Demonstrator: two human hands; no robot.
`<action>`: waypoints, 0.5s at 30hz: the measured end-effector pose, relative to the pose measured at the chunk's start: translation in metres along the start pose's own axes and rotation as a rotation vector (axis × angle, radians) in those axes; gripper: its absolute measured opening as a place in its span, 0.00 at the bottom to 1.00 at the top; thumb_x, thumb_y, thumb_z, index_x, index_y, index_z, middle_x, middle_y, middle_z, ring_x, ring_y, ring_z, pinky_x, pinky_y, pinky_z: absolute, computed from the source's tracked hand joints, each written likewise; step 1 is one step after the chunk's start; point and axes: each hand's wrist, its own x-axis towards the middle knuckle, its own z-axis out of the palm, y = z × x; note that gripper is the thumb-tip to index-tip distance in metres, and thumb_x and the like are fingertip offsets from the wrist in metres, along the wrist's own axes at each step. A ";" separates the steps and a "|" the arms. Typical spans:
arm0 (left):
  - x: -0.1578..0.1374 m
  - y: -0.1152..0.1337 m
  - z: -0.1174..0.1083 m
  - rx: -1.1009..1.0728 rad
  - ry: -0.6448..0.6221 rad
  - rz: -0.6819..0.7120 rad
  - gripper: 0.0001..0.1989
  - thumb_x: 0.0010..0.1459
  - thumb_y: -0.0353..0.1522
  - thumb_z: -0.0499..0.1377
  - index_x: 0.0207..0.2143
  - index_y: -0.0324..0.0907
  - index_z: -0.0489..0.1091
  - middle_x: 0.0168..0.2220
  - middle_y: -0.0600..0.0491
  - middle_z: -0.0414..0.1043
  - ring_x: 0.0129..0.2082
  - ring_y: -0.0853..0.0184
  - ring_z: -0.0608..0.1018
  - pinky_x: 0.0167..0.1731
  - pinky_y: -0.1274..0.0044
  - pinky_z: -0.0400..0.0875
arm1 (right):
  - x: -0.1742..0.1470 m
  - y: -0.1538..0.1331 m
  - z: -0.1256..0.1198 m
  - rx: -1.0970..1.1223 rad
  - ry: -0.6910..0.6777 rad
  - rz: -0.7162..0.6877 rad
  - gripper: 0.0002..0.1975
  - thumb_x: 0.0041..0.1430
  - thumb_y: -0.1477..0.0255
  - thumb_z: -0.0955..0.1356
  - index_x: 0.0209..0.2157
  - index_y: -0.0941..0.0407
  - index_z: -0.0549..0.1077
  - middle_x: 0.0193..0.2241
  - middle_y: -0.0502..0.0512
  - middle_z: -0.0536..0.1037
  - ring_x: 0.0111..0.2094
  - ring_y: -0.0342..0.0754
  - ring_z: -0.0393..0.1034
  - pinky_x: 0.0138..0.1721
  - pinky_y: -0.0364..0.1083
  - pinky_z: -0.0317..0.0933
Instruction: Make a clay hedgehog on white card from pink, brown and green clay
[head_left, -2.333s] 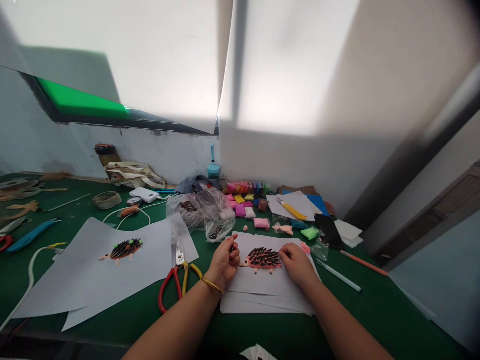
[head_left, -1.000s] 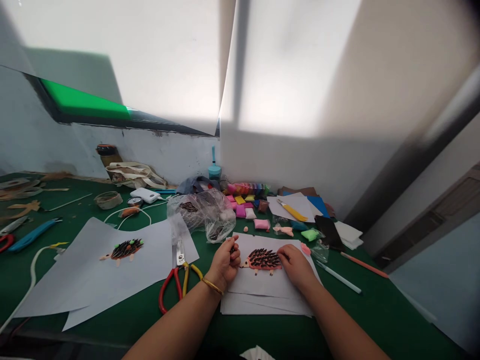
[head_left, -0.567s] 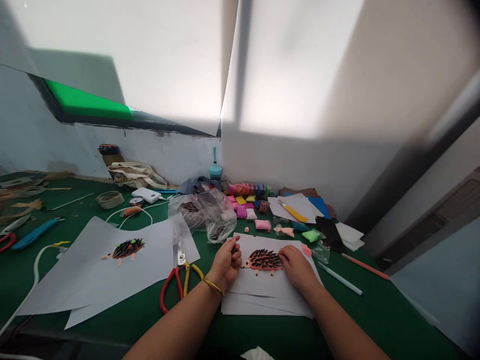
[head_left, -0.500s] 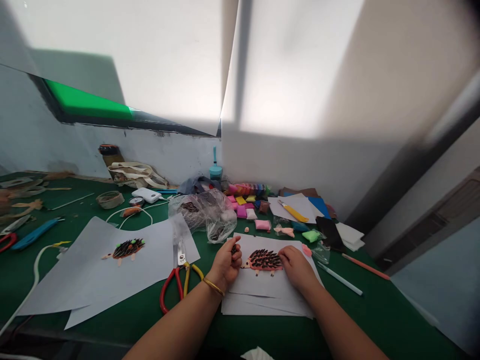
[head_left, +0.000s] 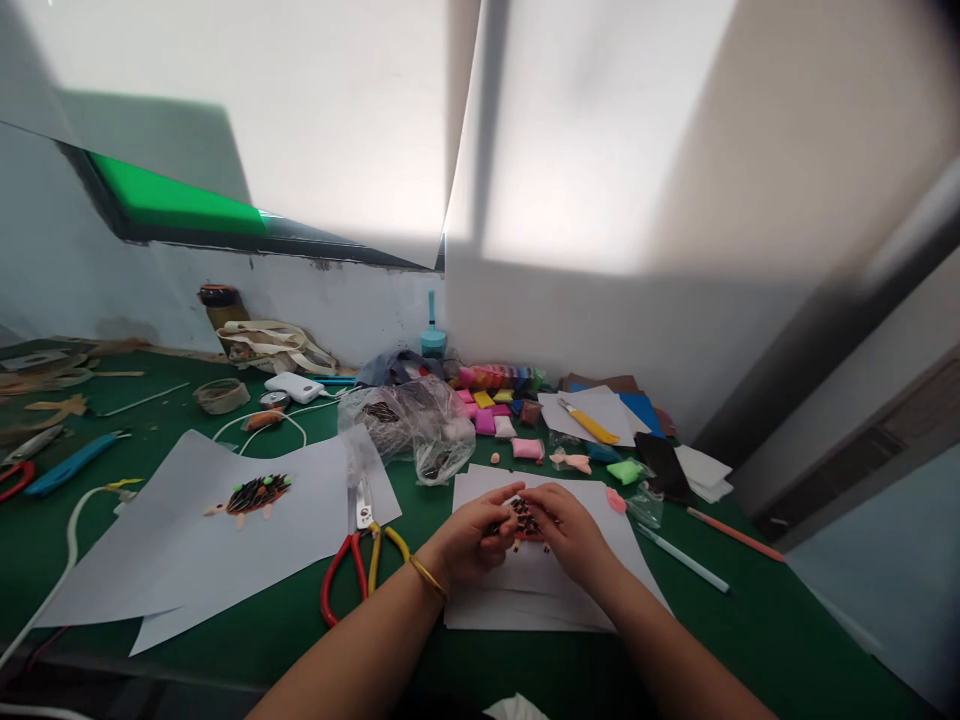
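On the stacked white sheets lies a hedgehog figure with a pink body and dark, seed-like spines, now partly covered by my hands. My left hand is over its head end, fingers curled around small dark pieces that show only a little. Close beside it, my right hand has its fingertips pinched together near the left fingertips, above the figure. Whatever the pinch holds is too small to make out. A second hedgehog figure, bearing green and orange balls, rests on paper to the left.
Red- and yellow-handled pliers and scissors lie left of my left forearm. Behind the sheets are a clear plastic bag with dark pieces, coloured clay packets and a yellow cutter. A white pen lies to the right.
My right hand has moved left from the figure's rear end to meet my left hand. My left hand has shifted right over the head, its forefinger now extended.
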 end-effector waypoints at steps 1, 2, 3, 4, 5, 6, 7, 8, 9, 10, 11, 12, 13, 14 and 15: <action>-0.001 -0.001 0.001 0.021 -0.021 -0.018 0.26 0.53 0.27 0.58 0.54 0.47 0.62 0.23 0.59 0.59 0.13 0.81 0.56 0.13 0.88 0.40 | 0.002 -0.006 0.001 0.027 -0.047 -0.012 0.14 0.60 0.70 0.60 0.43 0.51 0.74 0.41 0.56 0.74 0.46 0.51 0.65 0.48 0.52 0.60; -0.002 -0.002 0.002 0.037 -0.035 -0.028 0.25 0.53 0.28 0.59 0.55 0.47 0.62 0.22 0.59 0.59 0.13 0.82 0.56 0.13 0.88 0.40 | 0.004 -0.011 0.002 0.046 -0.085 -0.019 0.13 0.60 0.70 0.61 0.43 0.50 0.74 0.41 0.56 0.74 0.46 0.51 0.65 0.48 0.51 0.60; -0.002 -0.002 0.002 0.045 -0.042 -0.028 0.25 0.54 0.29 0.59 0.55 0.47 0.61 0.22 0.58 0.60 0.12 0.82 0.55 0.13 0.88 0.39 | 0.005 -0.015 0.002 0.058 -0.114 -0.022 0.13 0.59 0.71 0.61 0.41 0.50 0.75 0.41 0.55 0.74 0.46 0.51 0.65 0.48 0.51 0.60; -0.002 -0.003 0.002 0.048 -0.045 -0.020 0.25 0.54 0.30 0.59 0.55 0.47 0.61 0.22 0.58 0.60 0.12 0.82 0.55 0.13 0.88 0.39 | 0.005 -0.016 0.002 0.064 -0.134 -0.022 0.12 0.59 0.72 0.62 0.39 0.50 0.75 0.40 0.55 0.74 0.45 0.51 0.65 0.48 0.51 0.60; -0.002 -0.004 0.002 0.049 -0.047 -0.014 0.25 0.55 0.31 0.59 0.56 0.47 0.61 0.22 0.58 0.60 0.12 0.82 0.54 0.13 0.88 0.38 | 0.005 -0.017 0.001 0.069 -0.146 -0.019 0.11 0.58 0.72 0.62 0.38 0.50 0.76 0.39 0.54 0.75 0.45 0.50 0.66 0.47 0.50 0.60; -0.002 -0.005 0.002 0.048 -0.049 -0.014 0.25 0.55 0.32 0.59 0.56 0.47 0.61 0.23 0.58 0.60 0.12 0.82 0.54 0.13 0.88 0.38 | 0.005 -0.017 0.000 0.072 -0.157 -0.012 0.11 0.58 0.72 0.62 0.37 0.51 0.76 0.39 0.54 0.75 0.44 0.50 0.66 0.47 0.50 0.61; -0.002 -0.006 0.001 0.048 -0.052 -0.019 0.25 0.56 0.32 0.59 0.56 0.47 0.61 0.23 0.58 0.60 0.12 0.82 0.54 0.13 0.88 0.38 | 0.004 -0.016 -0.001 0.076 -0.166 -0.001 0.10 0.58 0.72 0.63 0.37 0.51 0.75 0.38 0.54 0.75 0.43 0.50 0.67 0.47 0.50 0.61; -0.001 -0.007 0.001 0.051 -0.057 -0.030 0.24 0.56 0.33 0.59 0.56 0.47 0.61 0.22 0.57 0.60 0.12 0.82 0.55 0.13 0.88 0.38 | 0.002 -0.015 -0.002 0.082 -0.173 0.016 0.10 0.58 0.72 0.63 0.36 0.51 0.75 0.38 0.54 0.75 0.42 0.50 0.67 0.46 0.50 0.61; -0.001 -0.007 0.002 0.055 -0.061 -0.046 0.24 0.55 0.33 0.59 0.55 0.47 0.61 0.22 0.57 0.60 0.12 0.81 0.55 0.13 0.87 0.38 | 0.000 -0.014 -0.003 0.091 -0.175 0.040 0.09 0.57 0.71 0.63 0.36 0.51 0.75 0.38 0.53 0.75 0.42 0.50 0.67 0.46 0.50 0.61; -0.001 -0.008 0.002 0.060 -0.062 -0.062 0.24 0.55 0.33 0.60 0.55 0.46 0.62 0.22 0.57 0.60 0.13 0.81 0.56 0.13 0.87 0.38 | -0.003 -0.012 -0.003 0.104 -0.173 0.070 0.08 0.57 0.70 0.64 0.35 0.52 0.74 0.37 0.53 0.75 0.41 0.50 0.68 0.44 0.49 0.62; 0.000 -0.009 0.002 0.065 -0.057 -0.074 0.24 0.54 0.33 0.60 0.54 0.45 0.62 0.22 0.57 0.60 0.13 0.80 0.57 0.13 0.87 0.39 | -0.006 -0.011 -0.003 0.121 -0.167 0.102 0.07 0.57 0.69 0.64 0.34 0.52 0.74 0.36 0.53 0.75 0.40 0.49 0.68 0.43 0.49 0.63; 0.000 -0.009 0.002 0.067 -0.044 -0.079 0.24 0.54 0.33 0.61 0.54 0.45 0.63 0.22 0.57 0.60 0.13 0.80 0.57 0.13 0.87 0.39 | -0.009 -0.010 -0.003 0.140 -0.157 0.134 0.07 0.56 0.67 0.64 0.33 0.52 0.73 0.35 0.53 0.76 0.38 0.49 0.69 0.40 0.48 0.64; 0.001 -0.009 0.002 0.067 -0.027 -0.078 0.24 0.53 0.32 0.61 0.53 0.45 0.63 0.22 0.57 0.60 0.13 0.80 0.57 0.13 0.87 0.39 | -0.011 -0.008 -0.004 0.160 -0.142 0.162 0.07 0.56 0.66 0.65 0.32 0.53 0.73 0.34 0.53 0.76 0.37 0.49 0.69 0.38 0.47 0.64; 0.002 -0.009 0.001 0.063 -0.007 -0.065 0.24 0.53 0.32 0.61 0.53 0.44 0.63 0.23 0.57 0.60 0.13 0.81 0.57 0.13 0.87 0.39 | -0.012 -0.006 -0.004 0.174 -0.120 0.184 0.07 0.55 0.65 0.65 0.32 0.53 0.72 0.33 0.53 0.76 0.35 0.48 0.69 0.37 0.46 0.65; 0.003 -0.009 -0.001 0.058 0.015 -0.043 0.23 0.53 0.32 0.60 0.52 0.44 0.63 0.23 0.58 0.61 0.13 0.81 0.57 0.13 0.87 0.39 | -0.013 -0.002 -0.006 0.180 -0.076 0.204 0.08 0.55 0.65 0.65 0.33 0.53 0.72 0.33 0.53 0.76 0.35 0.48 0.69 0.36 0.46 0.65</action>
